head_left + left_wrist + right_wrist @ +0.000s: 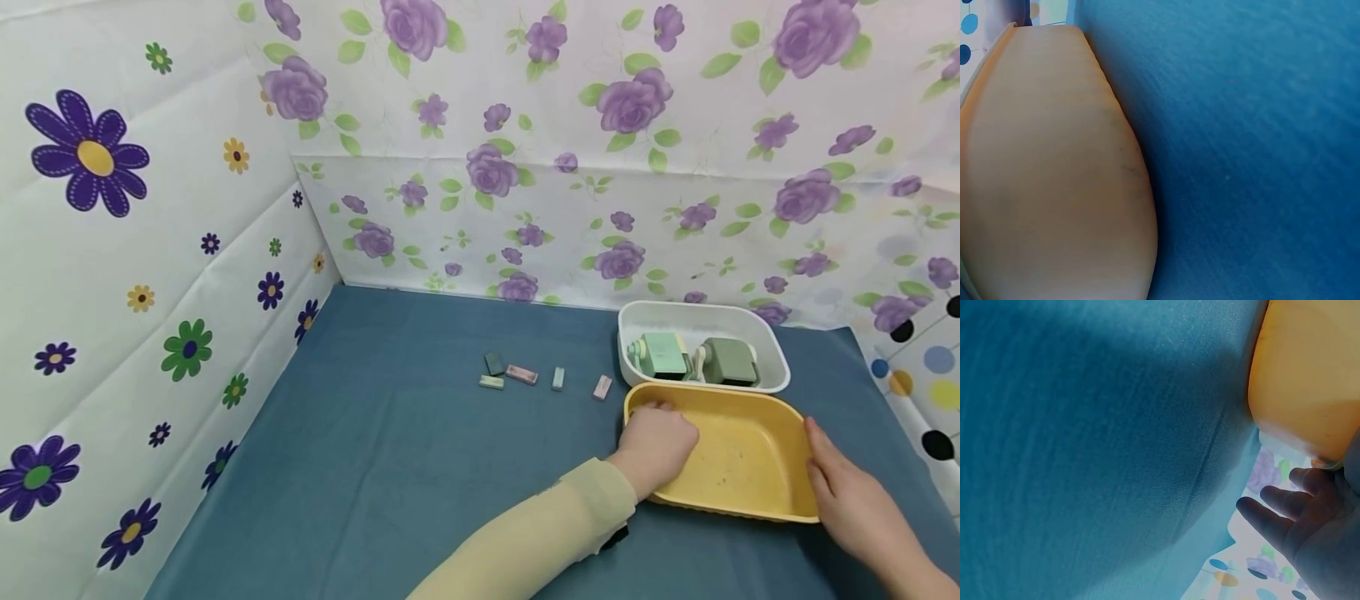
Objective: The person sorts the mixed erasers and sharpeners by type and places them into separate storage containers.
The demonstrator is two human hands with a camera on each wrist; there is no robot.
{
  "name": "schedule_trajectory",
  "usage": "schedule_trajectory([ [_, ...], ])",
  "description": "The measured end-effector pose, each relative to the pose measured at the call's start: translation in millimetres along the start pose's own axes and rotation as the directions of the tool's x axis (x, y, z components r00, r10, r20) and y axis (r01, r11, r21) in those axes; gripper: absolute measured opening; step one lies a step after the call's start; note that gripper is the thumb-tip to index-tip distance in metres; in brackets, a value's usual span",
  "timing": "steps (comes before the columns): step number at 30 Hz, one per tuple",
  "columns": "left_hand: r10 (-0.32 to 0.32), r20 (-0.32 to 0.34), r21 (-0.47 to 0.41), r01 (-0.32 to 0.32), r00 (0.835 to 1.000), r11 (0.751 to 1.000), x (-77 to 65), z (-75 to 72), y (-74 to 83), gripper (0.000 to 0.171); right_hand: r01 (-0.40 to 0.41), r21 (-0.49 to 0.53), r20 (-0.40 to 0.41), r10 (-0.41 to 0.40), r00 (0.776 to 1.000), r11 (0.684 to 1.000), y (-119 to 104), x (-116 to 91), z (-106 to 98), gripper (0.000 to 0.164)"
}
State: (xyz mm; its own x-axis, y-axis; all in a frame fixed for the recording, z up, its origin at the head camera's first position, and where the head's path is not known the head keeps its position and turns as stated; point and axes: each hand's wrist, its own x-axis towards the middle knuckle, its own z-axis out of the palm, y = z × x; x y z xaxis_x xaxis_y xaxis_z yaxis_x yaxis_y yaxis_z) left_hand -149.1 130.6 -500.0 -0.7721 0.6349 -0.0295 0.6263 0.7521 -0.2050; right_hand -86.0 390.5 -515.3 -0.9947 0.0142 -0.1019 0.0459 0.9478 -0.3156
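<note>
A yellow plastic basin (738,450) lies in front of a white tray at the right of the table. My left hand (660,450), in a cream sleeve, curls at the basin's left side and grips the wall there; its fingertips are mostly hidden. In the left wrist view the basin's outer wall (1060,156) fills the left part, and the fingers are out of sight. At the basin's right end my right hand (855,500) holds the rim. The right wrist view shows several fingers (1266,522) of that hand stretched out beside the basin (1310,381).
Behind the basin, the white tray (780,371) holds a light green boxy item (663,357) and a dark green one (731,362). Several small blocks, among them a pink one (522,374), lie on the blue cloth (360,450). Flowered sheets (450,208) wall the table.
</note>
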Motion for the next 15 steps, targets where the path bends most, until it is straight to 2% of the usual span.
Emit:
schedule_trajectory([
  [10, -0.017, -0.011, 0.037, 0.017, 1.000, 0.999, 0.2, -0.4, 1.5, 0.025, -0.001, 0.004, -0.009, 0.001, 1.000, 1.000, 0.1, -0.5, -0.2, 0.067],
  [15, 0.002, -0.020, 0.038, -0.001, 1.000, 0.999, -1.4, -1.9, -0.5, 0.024, -0.002, 0.012, -0.002, 0.002, 1.000, 1.000, 0.2, -0.5, 0.6, 0.067],
])
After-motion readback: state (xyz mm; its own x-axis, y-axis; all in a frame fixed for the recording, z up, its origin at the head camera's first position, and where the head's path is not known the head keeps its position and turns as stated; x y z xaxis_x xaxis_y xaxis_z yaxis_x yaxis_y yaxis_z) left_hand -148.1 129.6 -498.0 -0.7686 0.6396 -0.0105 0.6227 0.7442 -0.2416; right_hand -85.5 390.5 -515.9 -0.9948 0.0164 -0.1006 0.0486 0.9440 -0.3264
